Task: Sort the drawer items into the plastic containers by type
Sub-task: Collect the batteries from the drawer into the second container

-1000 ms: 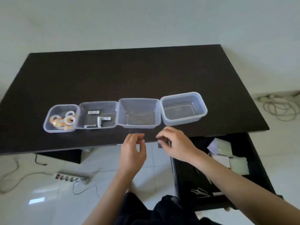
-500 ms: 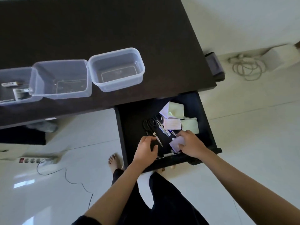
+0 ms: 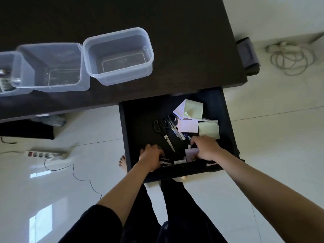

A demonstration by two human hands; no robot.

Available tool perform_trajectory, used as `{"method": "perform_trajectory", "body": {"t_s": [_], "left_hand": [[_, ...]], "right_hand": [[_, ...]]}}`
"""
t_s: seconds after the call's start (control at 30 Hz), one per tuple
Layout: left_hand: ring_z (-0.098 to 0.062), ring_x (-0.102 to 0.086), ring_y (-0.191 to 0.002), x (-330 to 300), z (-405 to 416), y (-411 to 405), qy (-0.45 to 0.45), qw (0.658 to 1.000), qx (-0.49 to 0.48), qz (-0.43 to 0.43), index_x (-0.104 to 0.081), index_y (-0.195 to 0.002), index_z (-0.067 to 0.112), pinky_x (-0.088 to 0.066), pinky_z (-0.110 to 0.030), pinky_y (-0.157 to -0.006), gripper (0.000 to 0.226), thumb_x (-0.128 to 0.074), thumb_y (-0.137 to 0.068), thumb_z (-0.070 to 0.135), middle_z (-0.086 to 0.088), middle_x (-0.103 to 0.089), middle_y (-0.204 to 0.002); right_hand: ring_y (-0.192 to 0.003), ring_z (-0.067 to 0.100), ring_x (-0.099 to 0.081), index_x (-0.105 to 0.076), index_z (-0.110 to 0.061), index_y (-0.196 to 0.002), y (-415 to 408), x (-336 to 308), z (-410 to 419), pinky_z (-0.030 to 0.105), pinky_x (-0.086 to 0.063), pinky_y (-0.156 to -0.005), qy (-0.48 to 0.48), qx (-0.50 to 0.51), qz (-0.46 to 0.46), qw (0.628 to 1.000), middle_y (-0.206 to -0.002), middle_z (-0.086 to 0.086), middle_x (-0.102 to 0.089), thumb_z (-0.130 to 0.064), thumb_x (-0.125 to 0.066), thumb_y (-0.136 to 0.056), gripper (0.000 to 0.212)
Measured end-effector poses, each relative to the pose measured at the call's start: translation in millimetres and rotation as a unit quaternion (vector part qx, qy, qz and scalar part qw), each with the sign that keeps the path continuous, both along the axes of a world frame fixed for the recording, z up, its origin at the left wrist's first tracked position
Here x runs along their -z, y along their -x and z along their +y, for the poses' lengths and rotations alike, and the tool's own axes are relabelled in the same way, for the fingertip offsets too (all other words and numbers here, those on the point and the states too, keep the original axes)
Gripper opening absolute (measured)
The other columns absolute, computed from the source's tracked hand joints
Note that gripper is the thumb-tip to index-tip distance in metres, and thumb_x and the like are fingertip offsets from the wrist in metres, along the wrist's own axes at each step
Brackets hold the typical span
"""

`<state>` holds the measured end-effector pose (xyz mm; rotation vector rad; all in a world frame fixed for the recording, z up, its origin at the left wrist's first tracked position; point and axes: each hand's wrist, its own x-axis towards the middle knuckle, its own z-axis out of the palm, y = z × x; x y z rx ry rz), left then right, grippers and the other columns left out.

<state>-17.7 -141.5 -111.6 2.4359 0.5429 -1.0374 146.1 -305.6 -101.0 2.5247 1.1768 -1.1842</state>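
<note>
Drawer (image 3: 140, 120), black and pulled out from under the dark desk top (image 3: 175, 41), fills the middle of the head view, which is the only view; open this way its contents lie within reach of both hands from above. Left hand (image 3: 150, 157) rests low at the near left of the drawer floor, knuckles up and fingers curled down over small dark metal pieces, perhaps clips or pliers; whether it actually pinches one I cannot tell. Right hand (image 3: 206, 148) reaches in at the near right, fingers bent over a pale lilac paper pad (image 3: 191, 153), apparently gathering it, though the grip itself is hidden under the palm. Further back lie black-handled scissors (image 3: 164, 128), a white-barrelled marker pen (image 3: 178, 134), a white card (image 3: 187, 125) and two pale green sticky-note pads (image 3: 193, 109), loosely heaped and partly overlapping, so each has to be picked out singly. On the desk a row of clear plastic containers stands side by side, rims touching, close to the front edge, likely so that each type gets its own tub within a short reach. The rightmost clear plastic container (image 3: 119, 37) and its neighbour, a second clear tub (image 3: 50, 48), hold nothing visible; a third tub (image 3: 8, 57) at the left margin shows some small items, blurred. White power strip (image 3: 43, 153) and a coiled grey cable (image 3: 291, 58) lie on the pale floor. Judgement: sorting is partway, paper and tools remaining.
</note>
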Motion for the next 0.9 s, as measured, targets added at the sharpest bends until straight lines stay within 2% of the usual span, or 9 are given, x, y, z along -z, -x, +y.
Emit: {"method": "perform_trajectory", "body": {"t_s": [0.1,0.17,0.3,0.43,0.5,0.6,0.7,0.8,0.9], "left_hand": [[-0.026,-0.039,-0.121,2.0,-1.1,-1.8,-0.024,0.999,0.016,-0.013,-0.062,-0.110,0.029,-0.034,-0.042,-0.100,0.030,-0.058,-0.083,0.017,-0.002,-0.050,-0.126],[-0.025,-0.040,-0.120,3.9,-1.5,-0.9,-0.026,0.999,0.011,-0.031,-0.063,-0.105,0.028,-0.033,-0.040,-0.100,0.028,-0.059,-0.082,0.014,-0.001,-0.049,-0.125],[-0.023,-0.043,-0.120,3.2,2.1,0.6,-0.020,0.996,-0.022,-0.079,-0.060,-0.105,0.026,-0.032,-0.039,-0.099,0.024,-0.057,-0.084,0.015,0.001,-0.050,-0.124],[-0.022,-0.049,-0.112,0.9,4.0,-4.5,-0.021,0.986,-0.081,-0.145,-0.063,-0.106,0.026,-0.036,-0.037,-0.093,0.023,-0.059,-0.085,0.017,0.002,-0.057,-0.112],[-0.021,-0.053,-0.107,1.0,0.1,-9.6,0.006,0.980,-0.105,-0.169,-0.067,-0.104,0.025,-0.040,-0.034,-0.090,0.022,-0.062,-0.084,0.017,0.003,-0.061,-0.106],[-0.018,-0.059,-0.101,1.6,-15.2,-20.1,0.080,0.975,-0.136,-0.157,-0.071,-0.100,0.021,-0.049,-0.030,-0.085,0.021,-0.065,-0.082,0.011,0.002,-0.066,-0.103],[-0.020,-0.063,-0.102,6.0,-30.6,-28.4,0.137,0.969,-0.152,-0.136,-0.069,-0.108,0.017,-0.052,-0.034,-0.087,0.028,-0.064,-0.083,0.007,-0.004,-0.067,-0.107],[-0.024,-0.051,-0.114,7.3,-39.0,-37.0,0.067,0.974,-0.096,-0.195,-0.055,-0.126,0.017,-0.050,-0.038,-0.088,0.044,-0.063,-0.082,0.015,-0.006,-0.052,-0.125],[-0.026,-0.033,-0.130,4.1,-37.5,-49.5,-0.057,0.976,-0.040,-0.205,-0.028,-0.144,0.022,-0.035,-0.043,-0.106,0.065,-0.058,-0.086,0.024,-0.003,-0.024,-0.149]], "right_hand": [[-0.089,0.020,-0.055,-0.058,-0.022,-0.092,-13.0,-6.2,-2.9,0.028,-0.038,-0.067,-0.063,0.075,0.067,0.993,-0.098,-0.001,-0.055,-0.017,-0.068,-0.080,0.016],[-0.087,0.022,-0.054,-0.062,-0.016,-0.087,-25.6,-8.7,-1.9,0.030,-0.040,-0.069,-0.133,0.107,0.064,0.983,-0.092,0.000,-0.052,-0.014,-0.068,-0.079,0.011],[-0.092,0.027,-0.052,-0.065,-0.009,-0.096,-48.1,-8.5,4.2,0.037,-0.048,-0.075,-0.233,0.158,-0.060,0.958,-0.101,0.010,-0.052,-0.005,-0.062,-0.078,0.018],[-0.082,0.035,-0.055,-0.066,-0.005,-0.082,-42.3,-9.9,8.4,0.033,-0.044,-0.062,-0.315,0.078,-0.196,0.925,-0.091,0.014,-0.058,-0.008,-0.057,-0.076,0.011],[-0.081,0.032,-0.059,-0.065,-0.009,-0.080,-28.7,-6.1,7.2,0.031,-0.045,-0.062,-0.297,0.003,-0.122,0.947,-0.086,0.009,-0.061,-0.016,-0.054,-0.084,0.013],[-0.101,0.027,-0.059,-0.063,-0.010,-0.102,-10.1,3.2,6.5,0.033,-0.047,-0.072,-0.113,-0.052,-0.037,0.991,-0.107,0.005,-0.063,-0.026,-0.049,-0.094,0.022],[-0.114,0.027,-0.051,-0.055,-0.010,-0.119,-4.5,9.1,2.7,0.037,-0.050,-0.078,-0.096,-0.001,-0.022,0.995,-0.123,0.005,-0.053,-0.023,-0.055,-0.090,0.032],[-0.120,0.025,-0.046,-0.050,-0.013,-0.128,-9.3,11.7,-2.9,0.039,-0.050,-0.084,-0.114,0.019,-0.006,0.993,-0.128,0.004,-0.049,-0.022,-0.060,-0.087,0.043],[-0.122,0.024,-0.045,-0.046,-0.017,-0.134,-13.2,13.2,-6.6,0.035,-0.044,-0.091,-0.135,0.012,0.006,0.991,-0.131,0.003,-0.048,-0.024,-0.063,-0.086,0.052]]}}
